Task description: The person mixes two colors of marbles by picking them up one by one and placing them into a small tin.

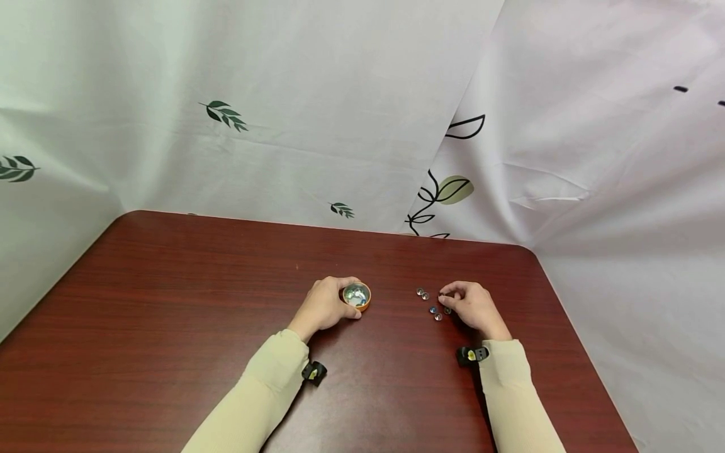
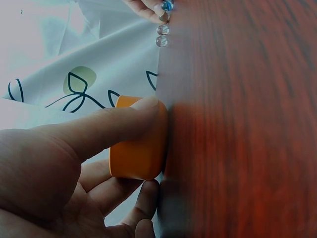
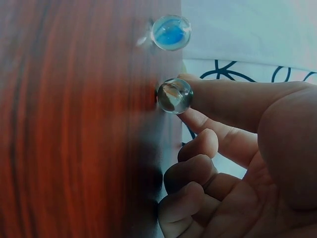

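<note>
My left hand (image 1: 327,304) grips a small orange bowl (image 2: 138,144) from its left side, thumb on the near side and fingers on the far side. In the head view, several glass marbles (image 1: 355,294) fill the bowl. To the right, my right hand (image 1: 474,306) is low over the table, thumb and index finger pinching a marble (image 1: 441,295). Loose around that hand lie a blue marble (image 3: 171,32), a clear one with a pale swirl (image 3: 175,96), and others (image 1: 422,294). In the right wrist view, the swirled marble hides the thumb tip.
The dark red wooden table (image 1: 170,314) has rounded far corners. A white curtain (image 1: 283,157) with leaf prints hangs along its back and sides. A black wrist camera (image 1: 314,373) is strapped on the left sleeve, another camera (image 1: 472,356) on the right.
</note>
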`<state>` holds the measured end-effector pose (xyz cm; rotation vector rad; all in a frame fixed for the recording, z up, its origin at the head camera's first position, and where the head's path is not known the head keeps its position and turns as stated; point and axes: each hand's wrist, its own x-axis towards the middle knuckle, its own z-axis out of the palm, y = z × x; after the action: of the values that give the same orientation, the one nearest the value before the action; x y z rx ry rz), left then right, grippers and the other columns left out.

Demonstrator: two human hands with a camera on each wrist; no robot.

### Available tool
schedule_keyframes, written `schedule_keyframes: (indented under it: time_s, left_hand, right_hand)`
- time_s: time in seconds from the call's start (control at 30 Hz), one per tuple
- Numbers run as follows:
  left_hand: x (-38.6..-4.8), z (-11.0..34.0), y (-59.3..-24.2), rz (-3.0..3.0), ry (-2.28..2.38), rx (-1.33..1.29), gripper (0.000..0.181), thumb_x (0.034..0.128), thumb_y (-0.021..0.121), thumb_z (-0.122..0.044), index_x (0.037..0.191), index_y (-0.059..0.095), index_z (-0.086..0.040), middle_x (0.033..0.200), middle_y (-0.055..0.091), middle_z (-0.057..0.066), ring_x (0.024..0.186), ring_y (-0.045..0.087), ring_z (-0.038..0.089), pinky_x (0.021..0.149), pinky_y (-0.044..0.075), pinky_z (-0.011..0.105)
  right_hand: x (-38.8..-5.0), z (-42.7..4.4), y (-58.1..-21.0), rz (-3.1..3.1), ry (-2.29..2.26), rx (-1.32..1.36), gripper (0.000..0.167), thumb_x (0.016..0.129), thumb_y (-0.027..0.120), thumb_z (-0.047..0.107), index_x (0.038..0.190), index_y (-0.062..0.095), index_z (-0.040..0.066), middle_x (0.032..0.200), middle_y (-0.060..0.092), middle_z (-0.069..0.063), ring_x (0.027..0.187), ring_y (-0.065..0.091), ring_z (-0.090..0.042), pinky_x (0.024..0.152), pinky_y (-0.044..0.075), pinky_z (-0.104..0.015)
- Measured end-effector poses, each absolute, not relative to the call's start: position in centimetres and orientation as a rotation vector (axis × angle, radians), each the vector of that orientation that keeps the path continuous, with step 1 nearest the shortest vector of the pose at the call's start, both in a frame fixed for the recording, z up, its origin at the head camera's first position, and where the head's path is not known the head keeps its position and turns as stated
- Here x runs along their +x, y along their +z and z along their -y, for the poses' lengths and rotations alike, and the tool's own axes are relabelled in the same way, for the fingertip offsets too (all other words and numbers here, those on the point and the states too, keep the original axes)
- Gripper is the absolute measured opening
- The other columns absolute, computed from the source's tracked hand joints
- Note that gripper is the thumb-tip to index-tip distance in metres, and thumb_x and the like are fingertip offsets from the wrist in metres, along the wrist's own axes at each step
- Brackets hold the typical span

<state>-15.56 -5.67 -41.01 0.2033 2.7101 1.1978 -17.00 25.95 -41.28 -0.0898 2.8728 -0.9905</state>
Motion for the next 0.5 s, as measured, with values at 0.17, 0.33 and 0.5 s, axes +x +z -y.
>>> schedule_keyframes:
  time_s: [0.17,0.33,0.5]
  left_hand:
    - [-15.63,5.67,-41.13,-2.713,1.198,0.206,0.060,0.0714,0.092,-0.016,0.127,0.071,-0.023,0.112,0.071,0.002,0.110,0.059,0.027,0.091,0.048,0.043]
    - [-15.58,5.67,-41.09,-2.707,1.202,0.191,0.060,0.0720,0.092,-0.016,0.128,0.071,-0.023,0.114,0.070,0.002,0.112,0.059,0.027,0.092,0.048,0.043]
    - [-15.54,5.63,-41.02,-2.700,1.206,0.192,0.061,0.0726,0.091,-0.016,0.130,0.070,-0.022,0.116,0.070,0.003,0.112,0.060,0.026,0.091,0.049,0.043]
  right_hand:
    - [-16.92,-25.96,-41.27,-2.878,-0.989,-0.096,0.013,0.093,0.071,0.017,0.101,0.075,0.008,0.069,0.053,0.000,0.061,0.048,-0.017,0.058,0.039,-0.032]
    - [-16.88,-25.93,-41.28,-2.875,-0.992,-0.090,0.013,0.094,0.070,0.017,0.102,0.075,0.007,0.069,0.053,0.000,0.061,0.048,-0.017,0.058,0.039,-0.032]
    - [-16.89,-25.92,-41.28,-2.876,-0.991,-0.088,0.014,0.094,0.070,0.017,0.103,0.074,0.007,0.070,0.052,-0.001,0.060,0.048,-0.017,0.058,0.039,-0.032]
